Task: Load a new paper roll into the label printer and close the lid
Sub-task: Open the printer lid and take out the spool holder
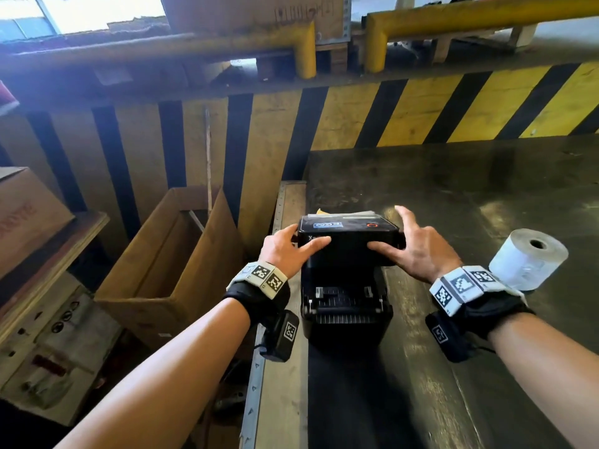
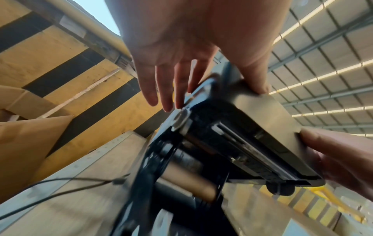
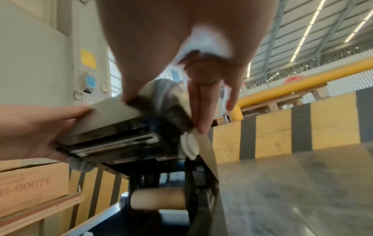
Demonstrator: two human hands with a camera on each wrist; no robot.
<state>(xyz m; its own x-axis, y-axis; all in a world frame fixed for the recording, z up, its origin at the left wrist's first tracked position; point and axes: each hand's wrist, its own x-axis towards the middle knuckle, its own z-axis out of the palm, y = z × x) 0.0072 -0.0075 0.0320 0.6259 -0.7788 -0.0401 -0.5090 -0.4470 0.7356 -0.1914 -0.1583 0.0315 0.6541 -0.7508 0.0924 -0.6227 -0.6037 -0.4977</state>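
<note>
A black label printer (image 1: 345,319) stands at the left edge of the dark table (image 1: 486,196), its lid (image 1: 348,241) raised. My left hand (image 1: 282,251) holds the lid's left end, thumb across its face, fingers along the side. My right hand (image 1: 411,251) holds the right end the same way, index finger lifted off. In the wrist views the lid (image 2: 262,111) (image 3: 113,115) is blurred. A bare cardboard core (image 2: 187,183) (image 3: 159,198) sits in the bay beneath it. The new white paper roll (image 1: 528,259) stands on end just right of my right wrist.
An open cardboard box (image 1: 168,254) stands on the floor left of the table, with more cartons (image 1: 26,215) further left. A yellow-and-black striped barrier (image 1: 421,111) runs behind. A thin cable (image 2: 60,183) trails at the printer's left side.
</note>
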